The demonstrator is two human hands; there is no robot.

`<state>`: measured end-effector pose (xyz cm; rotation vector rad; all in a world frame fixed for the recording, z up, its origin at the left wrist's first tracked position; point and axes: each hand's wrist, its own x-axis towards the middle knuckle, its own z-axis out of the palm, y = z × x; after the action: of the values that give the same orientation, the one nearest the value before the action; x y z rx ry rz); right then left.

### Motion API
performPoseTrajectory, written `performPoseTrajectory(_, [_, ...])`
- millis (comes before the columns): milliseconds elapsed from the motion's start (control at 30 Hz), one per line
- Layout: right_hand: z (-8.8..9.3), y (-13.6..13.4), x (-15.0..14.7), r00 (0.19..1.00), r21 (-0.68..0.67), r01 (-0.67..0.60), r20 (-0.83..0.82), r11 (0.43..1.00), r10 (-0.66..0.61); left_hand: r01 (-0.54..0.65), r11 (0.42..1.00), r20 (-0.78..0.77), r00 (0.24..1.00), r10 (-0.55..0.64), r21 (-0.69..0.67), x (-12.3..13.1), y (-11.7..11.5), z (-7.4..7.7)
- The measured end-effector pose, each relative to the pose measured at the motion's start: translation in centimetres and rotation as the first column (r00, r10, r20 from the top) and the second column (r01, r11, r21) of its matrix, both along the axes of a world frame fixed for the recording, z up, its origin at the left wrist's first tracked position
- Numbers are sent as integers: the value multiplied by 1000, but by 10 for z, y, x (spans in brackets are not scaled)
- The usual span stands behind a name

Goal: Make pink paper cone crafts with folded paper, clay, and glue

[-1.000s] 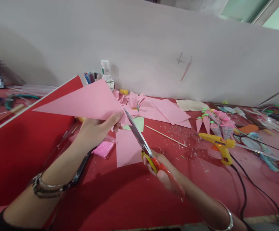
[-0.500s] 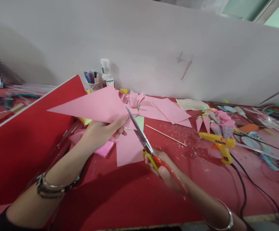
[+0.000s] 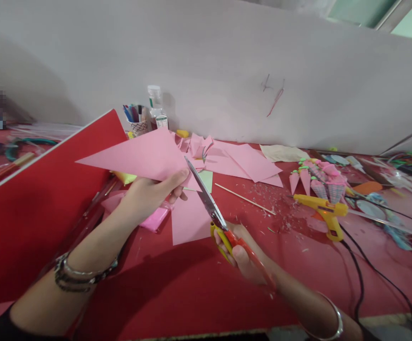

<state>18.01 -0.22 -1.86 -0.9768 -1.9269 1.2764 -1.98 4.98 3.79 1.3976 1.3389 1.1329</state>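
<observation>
Between thumb and fingers, my left hand [image 3: 156, 196] pinches a pointed sheet of pink paper [image 3: 138, 155], raised above the table. Its long tip points left. My right hand [image 3: 239, 251] grips scissors [image 3: 211, 206] with one red and one yellow handle. The blades point up and to the left, with their tips at the paper's right edge, beside my left thumb. I cannot tell whether the blades are cutting into it. Under my hands lie another pink sheet [image 3: 189, 220] and a bright pink packet [image 3: 155, 219].
A yellow glue gun [image 3: 321, 210] with a black cord lies at the right, near small pink cones [image 3: 319, 177]. A thin stick [image 3: 244, 199] and scraps lie mid-table. A red board [image 3: 49, 203] leans at the left. Behind stand a pen cup [image 3: 138, 124] and a bottle [image 3: 158, 111].
The left tip of the pink paper has shifted slightly to the right. Both hands and the scissors stay in nearly the same place.
</observation>
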Motion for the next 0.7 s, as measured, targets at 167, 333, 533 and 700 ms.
performPoseTrajectory(167, [0,-1,-2,1000,21,-2,-9,1000,3,45,997,110,993,-39,-55,-1,1,-3])
performPoseTrajectory(333, [3,0,-3,1000,29,-11,-16,1000,12,45,998,187,982,-37,-44,1,0,-2])
performPoseTrajectory(533, [10,1,-5,1000,47,-9,-18,999,10,83,996,85,993,-81,-19,7,-3,1])
performPoseTrajectory(700, [7,2,-4,999,83,-16,-30,996,18,123,992,60,991,-123,-9,12,-6,4])
